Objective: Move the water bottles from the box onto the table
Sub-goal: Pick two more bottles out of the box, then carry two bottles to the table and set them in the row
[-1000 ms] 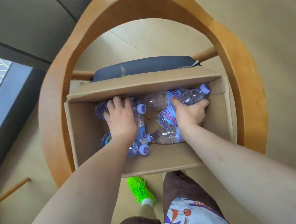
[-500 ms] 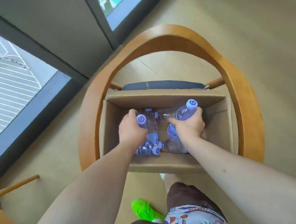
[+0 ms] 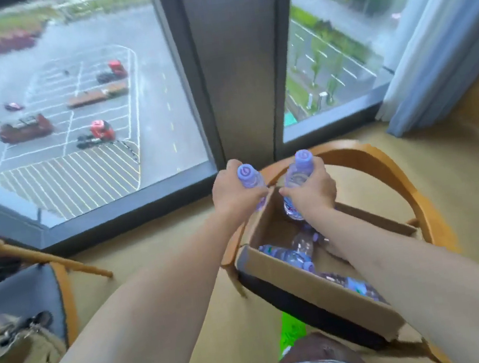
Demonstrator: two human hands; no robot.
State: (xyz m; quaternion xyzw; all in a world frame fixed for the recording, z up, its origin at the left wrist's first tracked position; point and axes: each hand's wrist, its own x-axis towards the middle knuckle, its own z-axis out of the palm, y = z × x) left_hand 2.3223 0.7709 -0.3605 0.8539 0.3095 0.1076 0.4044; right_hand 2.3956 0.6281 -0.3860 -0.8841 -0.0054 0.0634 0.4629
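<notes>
Your box [image 3: 313,286] sits on a wooden chair [image 3: 395,173], with bare floor to its left. Your left hand [image 3: 233,192] grips one bottle [image 3: 251,179] above the box's far corner. Your right hand [image 3: 312,191] grips another bottle [image 3: 297,178] over the box. Both have purple caps. More bottles [image 3: 290,255] lie inside.

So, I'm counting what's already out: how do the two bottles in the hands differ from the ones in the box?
The held bottles, one in the left hand and one in the right hand, stand upright, caps up, above the cardboard box. The boxed bottles lie on their sides, untouched. All appear clear with purple caps.
</notes>
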